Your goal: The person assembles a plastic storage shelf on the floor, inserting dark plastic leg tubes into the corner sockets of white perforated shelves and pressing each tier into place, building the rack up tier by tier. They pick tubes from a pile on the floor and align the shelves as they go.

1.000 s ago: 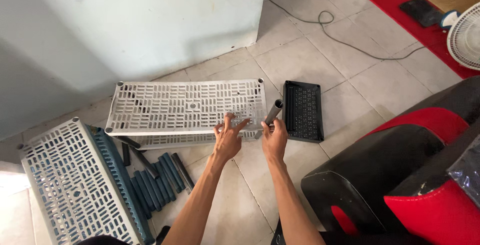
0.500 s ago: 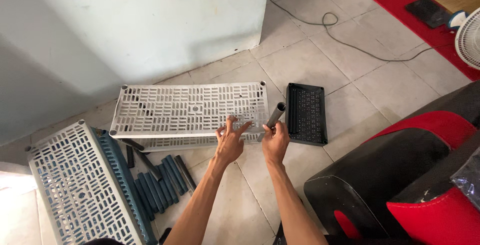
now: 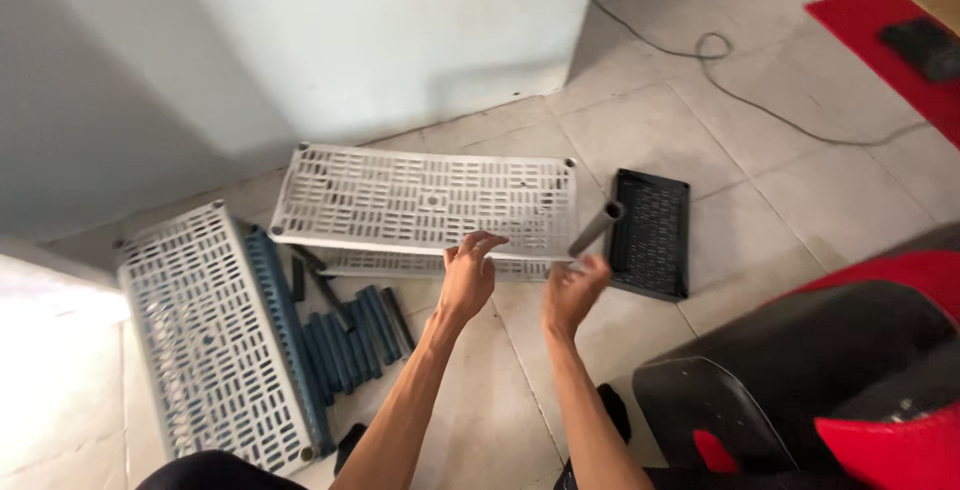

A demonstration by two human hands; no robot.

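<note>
A light grey slotted plastic shelf panel (image 3: 420, 198) lies raised on the tiled floor by the wall. My left hand (image 3: 468, 278) grips its near edge, fingers curled over the rim. My right hand (image 3: 575, 290) holds a short grey tube (image 3: 596, 229) that tilts up beside the panel's near right corner. A second grey panel (image 3: 400, 264) lies under the first, partly hidden.
Another slotted panel stack (image 3: 205, 335) lies at the left, with several dark blue-grey tubes (image 3: 350, 335) beside it. A black slotted tray (image 3: 650, 232) sits right of the panel. A cable (image 3: 740, 100) crosses the tiles. A black and red chair (image 3: 820, 370) fills the lower right.
My left hand went from spread flat on the panel to gripping its near edge. My right hand with the tube shifted slightly. The camera view tilted toward the wall.
</note>
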